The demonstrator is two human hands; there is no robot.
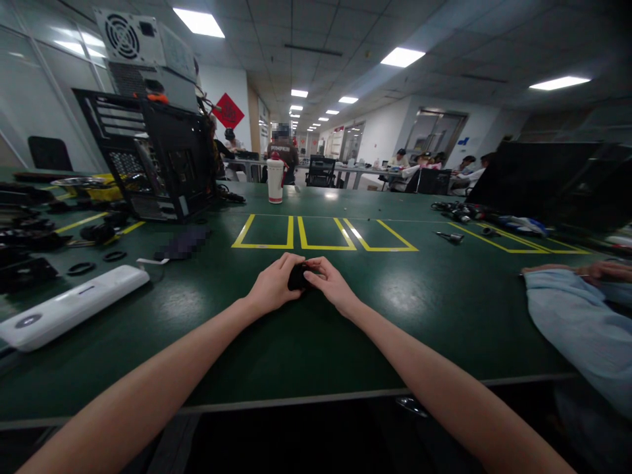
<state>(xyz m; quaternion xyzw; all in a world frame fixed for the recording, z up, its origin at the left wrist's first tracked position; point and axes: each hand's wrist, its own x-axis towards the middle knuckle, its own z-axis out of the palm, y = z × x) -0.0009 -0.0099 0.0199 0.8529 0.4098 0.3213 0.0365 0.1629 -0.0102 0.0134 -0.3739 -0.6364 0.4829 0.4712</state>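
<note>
Between my two hands is a small black object (297, 277), partly covered by fingers; its kind is too dark to make out. My left hand (274, 283) curls around its left side, the fingers over the far edge and the thumb along the near side. From the right, my right hand (330, 282) grips it with thumb and fingertips. Both hands are low over the green table (345, 342), just on the near side of the yellow tape outlines (326, 247).
Left stand a white power strip (74, 306), black rings (80, 268), a computer case (172, 155) and a power supply (148, 46). A white cup (275, 179) stands farther back. Right are a person's blue sleeve (573, 316), a dark monitor (538, 174) and cables (459, 210).
</note>
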